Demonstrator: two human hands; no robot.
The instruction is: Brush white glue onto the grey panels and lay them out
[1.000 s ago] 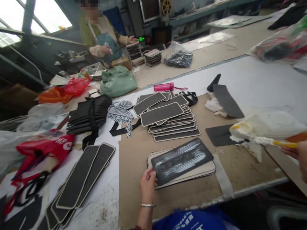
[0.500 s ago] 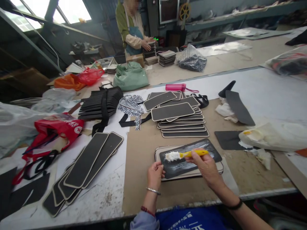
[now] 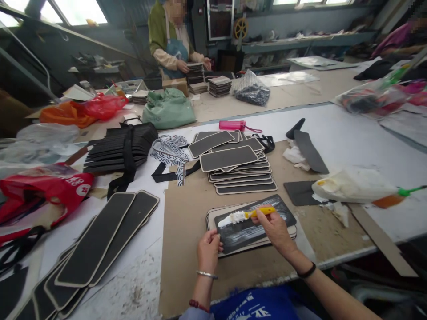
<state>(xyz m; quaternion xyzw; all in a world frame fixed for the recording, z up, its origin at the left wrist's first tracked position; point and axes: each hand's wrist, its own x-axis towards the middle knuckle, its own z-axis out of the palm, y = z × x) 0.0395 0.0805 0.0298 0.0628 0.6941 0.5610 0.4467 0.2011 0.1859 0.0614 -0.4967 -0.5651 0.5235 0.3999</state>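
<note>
- Dark panel (image 3: 243, 236): lies aslant on a low pile of beige-faced pieces (image 3: 211, 219), which rests on brown board (image 3: 187, 258) at the near side of the table; whitish streaks cover much of its upper face.
- Left hand (image 3: 208, 251): fingers bent and drawn together, closed on the panel's left edge by the near corner; a silver bangle (image 3: 207, 275) circles the wrist.
- Right hand (image 3: 275, 230): thumb and forefinger pinched on the yellow handle of a brush (image 3: 265, 211), with little gap between them; the other fingers curl beneath, partly hidden.
- Brush head: thick with white paste, over the panel's far left part; whether its tip touches there, I cannot tell.
- Stack of framed panels (image 3: 240, 183): just beyond the pile, apart from both hands.
</note>
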